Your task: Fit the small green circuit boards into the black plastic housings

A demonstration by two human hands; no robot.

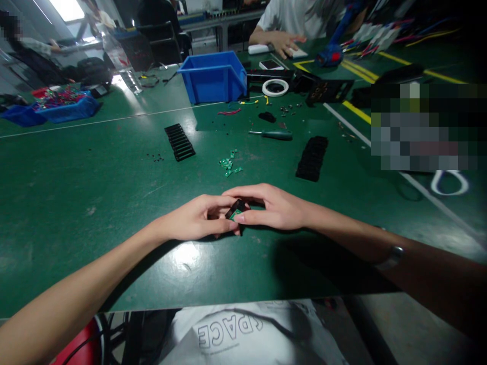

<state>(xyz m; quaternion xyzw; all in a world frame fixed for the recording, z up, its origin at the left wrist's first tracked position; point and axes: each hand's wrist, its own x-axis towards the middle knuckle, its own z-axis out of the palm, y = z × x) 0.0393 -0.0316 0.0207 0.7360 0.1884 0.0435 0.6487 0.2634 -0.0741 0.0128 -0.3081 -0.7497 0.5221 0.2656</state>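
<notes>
Close to the table's front edge, my left hand [205, 217] and my right hand [270, 207] meet around a small black plastic housing [238, 205]. A little green circuit board [235, 214] shows in the housing, with my right thumb pressed on it. My left fingers wrap the housing from the left side; some fingertips are hidden behind it. Just beyond my hands lies a loose pile of small green circuit boards [227, 164]. A slotted black plastic strip [179, 142] lies to the left, and a row of black plastic parts [312, 158] to the right.
A green-handled screwdriver [277, 135], a blue bin [213, 78], a white ring [275, 87] and scattered screws [291, 109] lie farther back. A water bottle [120, 61] and a blue tray of wires [64, 105] stand left. Across the table, a co-worker's hand [285, 44] is near a blue drill [333, 48].
</notes>
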